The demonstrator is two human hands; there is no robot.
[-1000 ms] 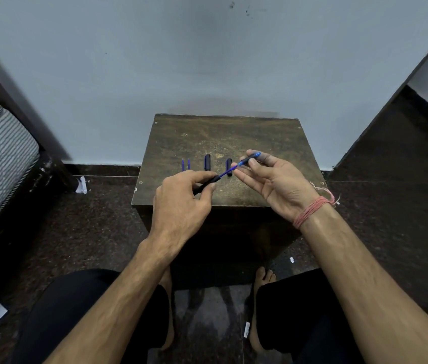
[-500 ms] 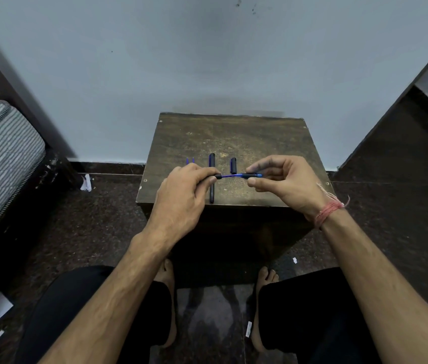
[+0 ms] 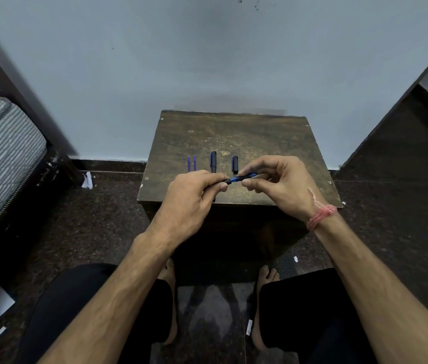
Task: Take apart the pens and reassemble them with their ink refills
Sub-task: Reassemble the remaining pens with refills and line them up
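My left hand [image 3: 192, 198] grips a dark pen barrel [image 3: 227, 181] above the near part of the small brown table [image 3: 234, 135]. My right hand [image 3: 276, 185] pinches the blue front section [image 3: 244, 177] that sticks out of the barrel; most of the barrel is hidden in my left fist. On the table beyond my hands lie two thin blue refills [image 3: 191, 163], a long dark pen [image 3: 213, 161] and a short dark cap [image 3: 235, 164], all pointing away from me.
The table stands against a pale wall. A striped mattress [image 3: 0, 153] on a dark bed frame is at the left. A dark slanted panel [image 3: 402, 132] rises at the right. My knees and bare feet are below the table's front edge.
The hands have closed toward each other: the blue refill that showed between them has slid into the barrel, leaving only a short blue piece. The pen went from tilted to nearly level.
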